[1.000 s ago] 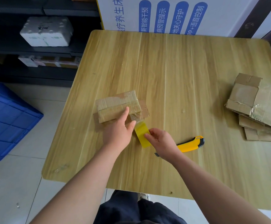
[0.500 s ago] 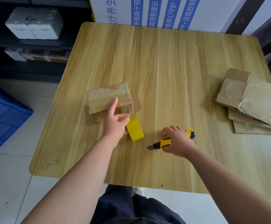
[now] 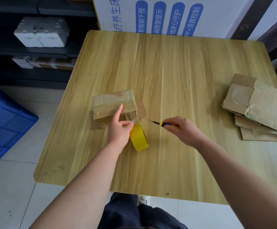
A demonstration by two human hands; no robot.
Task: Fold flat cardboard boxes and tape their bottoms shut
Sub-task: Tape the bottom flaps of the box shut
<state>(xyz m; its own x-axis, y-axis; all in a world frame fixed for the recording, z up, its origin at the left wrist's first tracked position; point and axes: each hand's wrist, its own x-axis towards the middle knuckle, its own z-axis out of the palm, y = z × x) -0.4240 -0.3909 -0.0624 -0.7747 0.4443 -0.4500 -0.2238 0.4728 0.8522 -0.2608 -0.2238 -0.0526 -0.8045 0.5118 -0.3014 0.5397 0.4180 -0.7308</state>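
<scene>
Knife (image 3: 162, 124) in right hand (image 3: 182, 131), blade leftward toward tape roll (image 3: 140, 140)

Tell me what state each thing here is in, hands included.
small box: folded, taped over, lying on the table.
tape roll: on edge, tape strip stretched to the small box, uncut.
utility knife: blade out, tip near the tape strip.
flat boxes: unfolded, stacked.
left hand: holds the tape roll, forefinger on the small box.
right hand: grips the utility knife.
</scene>
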